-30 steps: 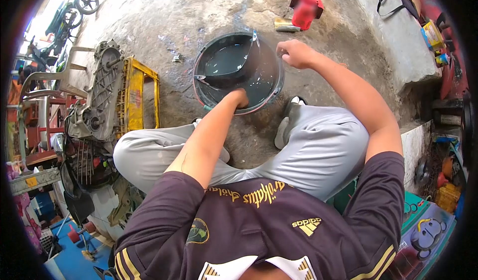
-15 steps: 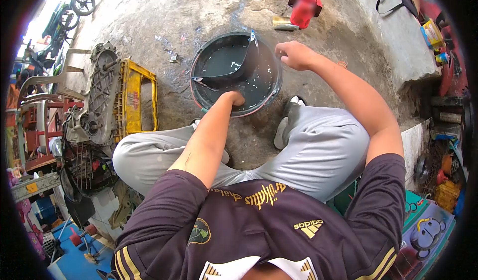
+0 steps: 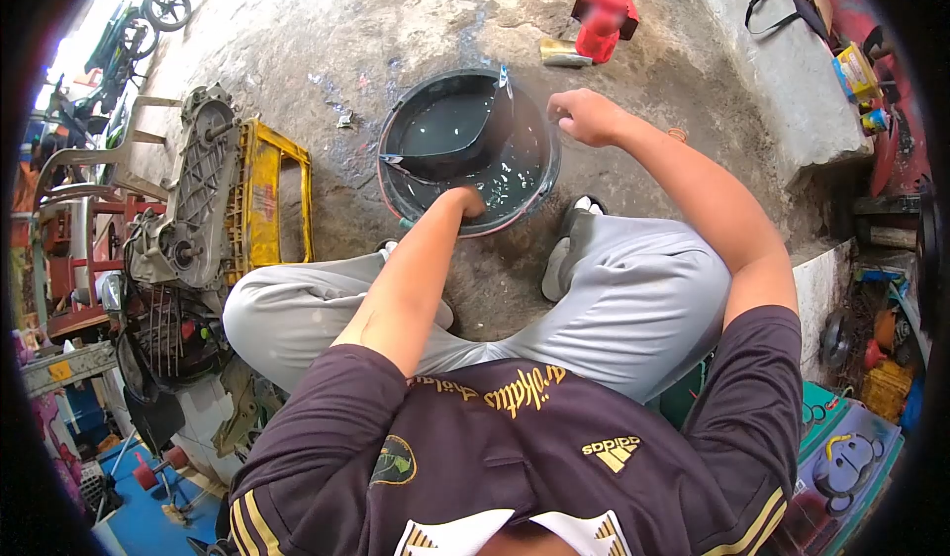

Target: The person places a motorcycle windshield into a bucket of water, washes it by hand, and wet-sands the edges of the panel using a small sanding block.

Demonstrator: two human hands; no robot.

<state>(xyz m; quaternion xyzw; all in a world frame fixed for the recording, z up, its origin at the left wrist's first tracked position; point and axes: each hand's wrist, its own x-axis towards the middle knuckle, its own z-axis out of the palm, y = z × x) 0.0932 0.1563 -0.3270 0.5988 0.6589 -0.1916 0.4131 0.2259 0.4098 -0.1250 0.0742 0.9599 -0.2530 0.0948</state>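
The left hand (image 3: 467, 203) dips into a black bucket (image 3: 492, 228) over its near rim; its fingers are hidden by the cloudy water (image 3: 510, 182), so I cannot tell whether they are spread or pinching anything. The right hand (image 3: 589, 118) is at the bucket's right rim, knuckles up and fingers curled inward; whether it touches the rim or grips something is unclear.

A dark, bent panel (image 3: 475, 150) sits partly in the water. Its length curves from a tip at the left rim, through a bend facing right and near, to a second tip at the far rim. The panel lies just beyond the left hand, which is nearer to the bend, and left of the right hand, which is nearer to the far tip.

The bucket stands on the stained floor (image 3: 341, 205), with a yellow crate (image 3: 265, 195) to its left.
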